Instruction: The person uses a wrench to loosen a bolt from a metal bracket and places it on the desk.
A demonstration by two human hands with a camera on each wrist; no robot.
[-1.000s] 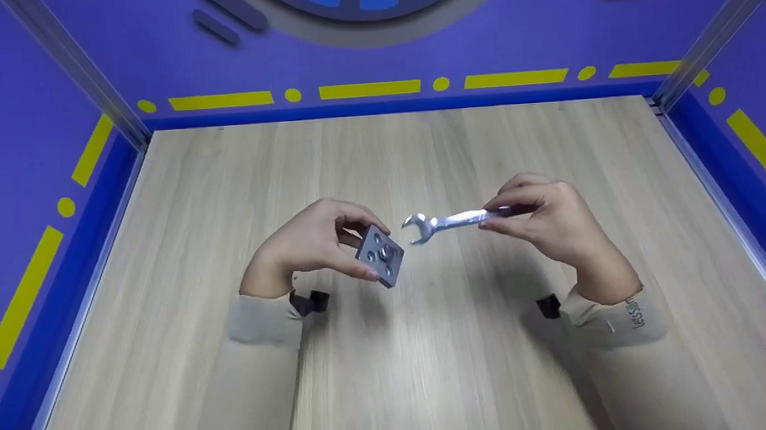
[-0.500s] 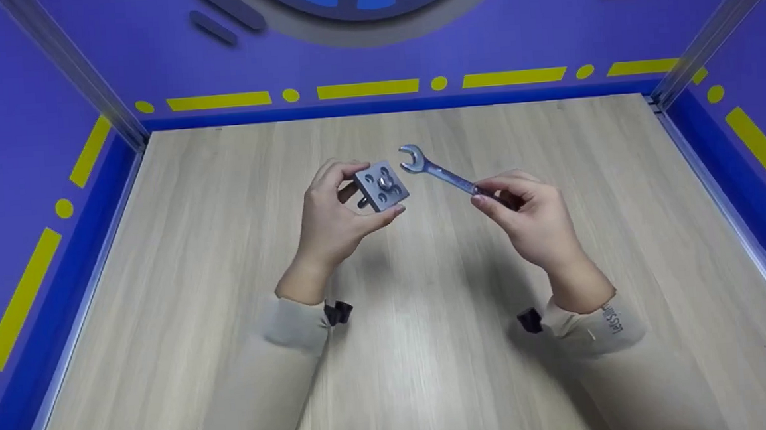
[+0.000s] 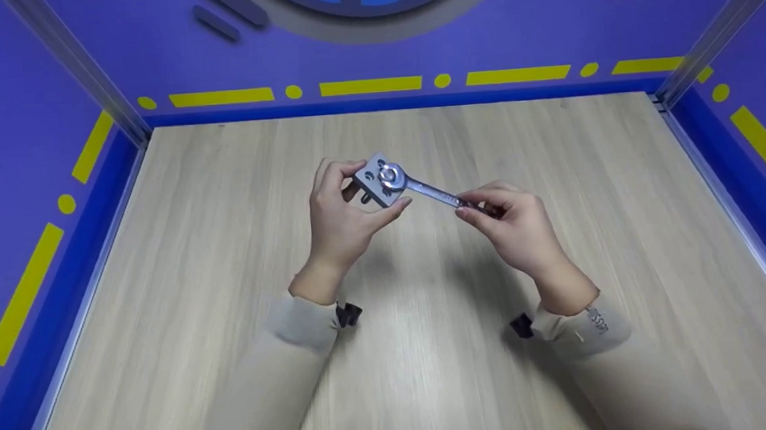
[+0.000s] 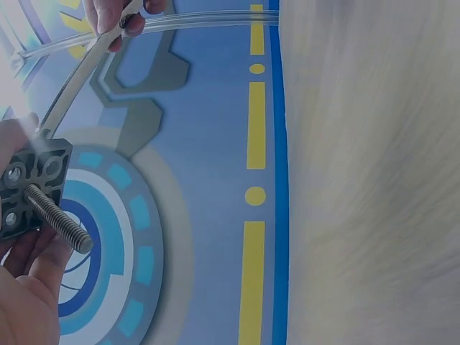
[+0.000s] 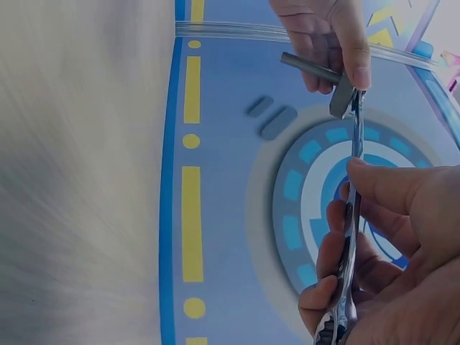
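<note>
In the head view my left hand (image 3: 340, 221) grips a small grey square plate (image 3: 369, 176) by its edges, thumb below and fingers above. The plate has several holes and a bolt head (image 3: 389, 174) on its face. Behind it, the bolt's threaded shank (image 4: 61, 221) sticks out in the left wrist view. My right hand (image 3: 515, 228) pinches a shiny open-ended wrench (image 3: 431, 193) by the handle. The wrench's open end sits around the bolt head. In the right wrist view, the wrench's other end (image 5: 335, 327) shows beside my palm.
Beneath both raised hands lies a light wood-grain table (image 3: 393, 374). Blue-purple panels (image 3: 374, 62) with yellow markings enclose its back and sides, joined by metal corner posts (image 3: 75, 67). Small black pieces (image 3: 349, 315) stick out at both sleeve cuffs.
My left hand has lifted the plate up and away from me, turning it. The right hand has tilted the wrench and moved left, bringing its open end from beside the plate onto the bolt head.
</note>
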